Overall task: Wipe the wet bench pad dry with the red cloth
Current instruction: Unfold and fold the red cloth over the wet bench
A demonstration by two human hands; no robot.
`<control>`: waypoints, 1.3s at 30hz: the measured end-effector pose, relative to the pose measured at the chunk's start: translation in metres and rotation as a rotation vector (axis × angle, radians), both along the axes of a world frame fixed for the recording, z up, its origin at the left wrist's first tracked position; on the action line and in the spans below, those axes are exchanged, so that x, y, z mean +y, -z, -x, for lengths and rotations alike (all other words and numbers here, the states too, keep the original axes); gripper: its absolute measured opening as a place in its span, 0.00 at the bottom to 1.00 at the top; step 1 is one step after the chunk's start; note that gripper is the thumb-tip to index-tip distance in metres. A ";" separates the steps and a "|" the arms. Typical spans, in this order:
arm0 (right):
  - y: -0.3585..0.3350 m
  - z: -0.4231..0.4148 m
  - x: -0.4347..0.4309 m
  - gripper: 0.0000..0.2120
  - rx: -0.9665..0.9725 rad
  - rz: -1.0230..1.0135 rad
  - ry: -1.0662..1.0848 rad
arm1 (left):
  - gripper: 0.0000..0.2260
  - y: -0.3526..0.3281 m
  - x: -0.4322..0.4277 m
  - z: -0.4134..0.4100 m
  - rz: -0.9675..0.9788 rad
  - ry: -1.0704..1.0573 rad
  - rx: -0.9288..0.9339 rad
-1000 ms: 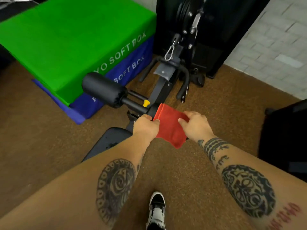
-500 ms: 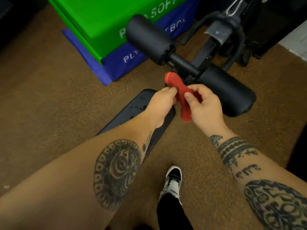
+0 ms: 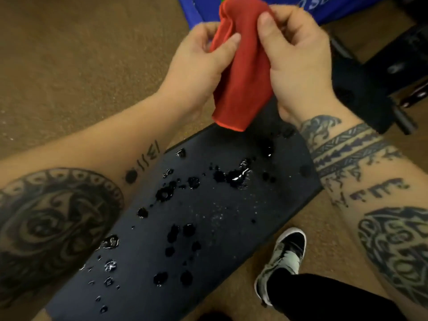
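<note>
Bare arms with dark round and band tattoos, black trouser leg, black-and-white shoe

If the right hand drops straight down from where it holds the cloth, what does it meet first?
Likely the far end of the wet bench pad, near its droplets. The right hand and left hand hold the red cloth above it; depth is unclear.

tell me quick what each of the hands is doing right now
Left hand: closed, pinching the red cloth.
Right hand: closed, gripping the same cloth above the bench pad.
</note>
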State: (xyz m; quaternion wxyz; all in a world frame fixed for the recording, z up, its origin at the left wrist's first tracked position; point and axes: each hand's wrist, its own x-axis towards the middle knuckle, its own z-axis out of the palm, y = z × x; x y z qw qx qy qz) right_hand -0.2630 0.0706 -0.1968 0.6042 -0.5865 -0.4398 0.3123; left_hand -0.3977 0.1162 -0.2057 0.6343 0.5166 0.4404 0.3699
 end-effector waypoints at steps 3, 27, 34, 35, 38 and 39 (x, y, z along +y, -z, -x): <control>0.016 0.016 0.011 0.03 0.009 -0.021 -0.078 | 0.11 0.020 0.004 0.019 -0.103 -0.078 -0.011; -0.050 0.014 -0.143 0.09 0.421 -0.023 -0.118 | 0.12 -0.060 -0.116 0.059 -0.054 0.082 -0.200; -0.082 0.049 -0.182 0.13 0.512 0.140 -0.270 | 0.22 -0.077 -0.174 0.110 -0.436 0.054 0.279; -0.088 0.057 -0.187 0.14 0.478 0.165 -0.302 | 0.26 -0.081 -0.185 0.117 -0.530 0.083 0.337; -0.103 0.075 -0.198 0.12 0.352 0.196 -0.422 | 0.23 -0.084 -0.211 0.128 -0.582 0.207 0.261; -0.108 0.082 -0.201 0.11 0.330 0.180 -0.430 | 0.19 -0.086 -0.217 0.131 -0.544 0.173 0.235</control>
